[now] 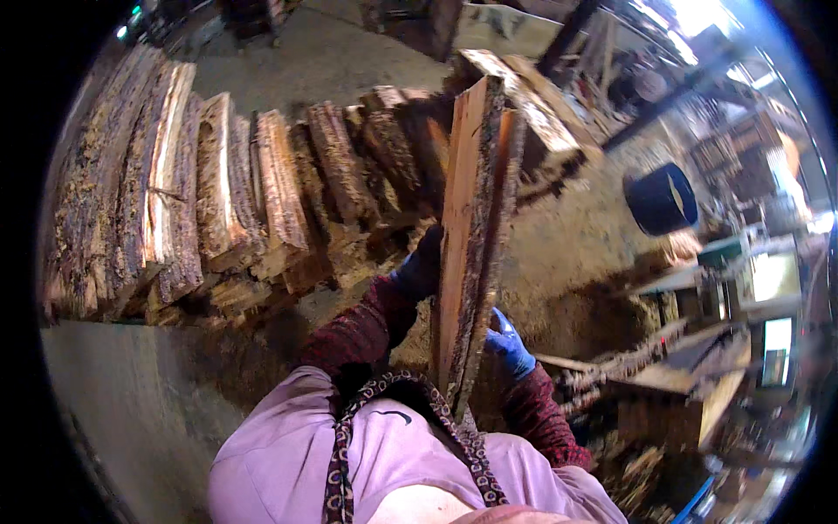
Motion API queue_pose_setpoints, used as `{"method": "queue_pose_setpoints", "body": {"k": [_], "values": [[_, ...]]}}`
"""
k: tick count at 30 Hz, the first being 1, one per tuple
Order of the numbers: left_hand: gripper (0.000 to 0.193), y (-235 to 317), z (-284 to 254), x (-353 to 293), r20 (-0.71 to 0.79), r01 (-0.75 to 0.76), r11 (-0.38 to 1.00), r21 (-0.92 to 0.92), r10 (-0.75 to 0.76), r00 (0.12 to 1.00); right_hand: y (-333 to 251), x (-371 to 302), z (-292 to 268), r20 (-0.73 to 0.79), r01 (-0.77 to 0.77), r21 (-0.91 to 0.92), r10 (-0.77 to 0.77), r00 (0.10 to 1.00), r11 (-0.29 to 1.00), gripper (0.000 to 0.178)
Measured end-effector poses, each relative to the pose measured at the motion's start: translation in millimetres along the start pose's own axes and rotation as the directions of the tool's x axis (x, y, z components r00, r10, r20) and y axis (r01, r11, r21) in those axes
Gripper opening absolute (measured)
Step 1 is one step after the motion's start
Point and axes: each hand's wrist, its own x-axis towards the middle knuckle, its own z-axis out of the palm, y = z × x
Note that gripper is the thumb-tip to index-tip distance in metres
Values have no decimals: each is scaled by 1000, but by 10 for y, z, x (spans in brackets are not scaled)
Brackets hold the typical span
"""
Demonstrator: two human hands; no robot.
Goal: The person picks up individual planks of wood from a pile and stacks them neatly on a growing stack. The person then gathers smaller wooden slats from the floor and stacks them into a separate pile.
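Two long rough-sawn wooden slabs with bark edges [463,201] stand nearly upright in front of my body, lying against each other. One shows a pale reddish sawn face; dark bark runs down its right side. My left hand [422,262], gloved and in deep shadow, grips their left side near mid-length, its fingers partly hidden behind the wood. Lower on the right side, my right hand [509,345] in a blue glove is closed against the bark edge, with some fingers out of sight. The slabs' lower ends reach close to my apron strap.
A long stack of bark-edged slabs [179,192] lies to the left and ahead. More thick timbers [532,105] rest beyond the held slabs. At the right stand a dark bucket [661,199], a wooden crate-like box [672,410] and lit equipment [772,279].
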Motion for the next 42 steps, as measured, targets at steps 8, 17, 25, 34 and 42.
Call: {"method": "queue_pose_setpoints", "body": {"k": [8, 17, 25, 34, 42], "values": [[61, -1359, 1642, -381, 40, -276, 855, 439, 289, 957, 836, -2011, -1039, -84, 357, 422, -356, 931, 833, 55], [56, -2326, 2349, -758, 259, 134, 977, 169, -175, 950, -9, -3687, -138, -641, 480, -52, -397, 656, 876, 70], [53, -3306, 3697, -1004, 597, -187, 846, 499, -180, 782, 267, -4472, -157, -796, 632, -193, -497, 346, 750, 87], [63, -2975, 2885, -378, 323, 185, 738, 649, -487, 812, -980, -5815, -2234, -776, 491, -527, -629, 55, 693, 24], [63, -2270, 1083, -667, -99, 481, 571, 665, -571, 815, -1799, -5713, -4144, -737, -864, -385, -672, 75, 325, 29]]}}
